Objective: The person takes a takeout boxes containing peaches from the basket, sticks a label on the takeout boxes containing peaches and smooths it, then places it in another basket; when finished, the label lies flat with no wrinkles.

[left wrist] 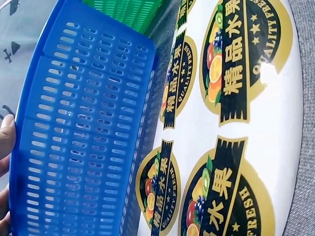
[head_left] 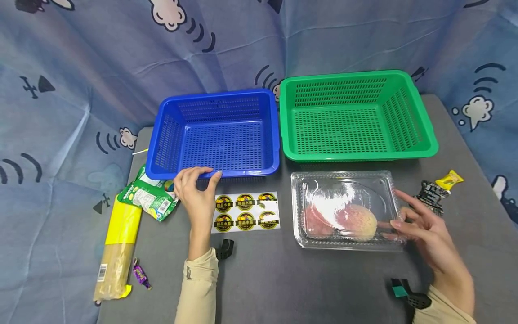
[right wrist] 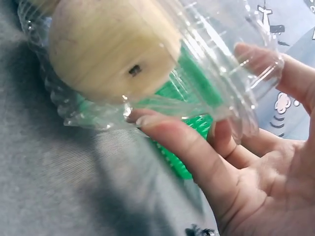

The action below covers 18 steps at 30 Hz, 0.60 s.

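Observation:
At the front rim of the blue basket (head_left: 226, 139), my left hand (head_left: 195, 191) grips the edge between thumb and fingers. A sheet of round fruit stickers (head_left: 245, 211) lies just right of that hand, in front of the basket; the left wrist view shows the stickers (left wrist: 236, 59) up close beside the basket wall (left wrist: 83, 123). My right hand (head_left: 425, 234) holds the right end of a clear lidded plastic box (head_left: 301, 180), thumb on the near side. Inside lie pinkish-yellow apples (head_left: 358, 223); one apple (right wrist: 108, 49) shows its dark blossom end in the right wrist view.
A green basket (head_left: 337, 130) stands right of the blue one. At the left lie a green snack bag (head_left: 151, 195), a long yellow-and-clear packet (head_left: 117, 252) and a purple wrapped candy (head_left: 140, 273). A black packet (head_left: 432, 195) and yellow candy (head_left: 450, 180) lie at the right.

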Motion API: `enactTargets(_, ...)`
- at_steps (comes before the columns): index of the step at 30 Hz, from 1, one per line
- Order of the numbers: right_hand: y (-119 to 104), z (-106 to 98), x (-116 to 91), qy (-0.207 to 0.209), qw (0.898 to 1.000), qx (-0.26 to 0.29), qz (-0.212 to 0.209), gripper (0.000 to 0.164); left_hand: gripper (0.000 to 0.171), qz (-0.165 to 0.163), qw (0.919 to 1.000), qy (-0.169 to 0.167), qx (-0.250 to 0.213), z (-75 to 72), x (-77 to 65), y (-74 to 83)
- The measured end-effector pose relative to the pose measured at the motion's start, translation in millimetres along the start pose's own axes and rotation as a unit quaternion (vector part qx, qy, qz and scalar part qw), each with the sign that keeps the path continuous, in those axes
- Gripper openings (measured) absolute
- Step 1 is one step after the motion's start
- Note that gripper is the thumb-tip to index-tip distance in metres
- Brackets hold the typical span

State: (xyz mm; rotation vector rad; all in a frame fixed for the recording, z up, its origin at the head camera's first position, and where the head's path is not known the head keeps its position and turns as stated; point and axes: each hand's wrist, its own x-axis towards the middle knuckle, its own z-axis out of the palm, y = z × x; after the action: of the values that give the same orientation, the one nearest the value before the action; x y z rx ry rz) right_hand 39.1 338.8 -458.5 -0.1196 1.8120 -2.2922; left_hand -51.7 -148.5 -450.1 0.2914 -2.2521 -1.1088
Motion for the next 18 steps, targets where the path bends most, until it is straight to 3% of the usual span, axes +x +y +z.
enactTargets(7, 7.1, -1.6, 6.3, -0.004, 0.999, 0.037, -0.002, 0.078, 0.028, 0.001, 1.0000, -0.001, 0.001, -0.2, 0.9, -0.1)
enactTargets(18, 3.9, -0.2, 10.4, 0.004, 0.999, -0.045, 0.024, 0.077, 0.029, -0.002, 1.0000, -0.006, 0.001, -0.5, 0.7, 0.2)
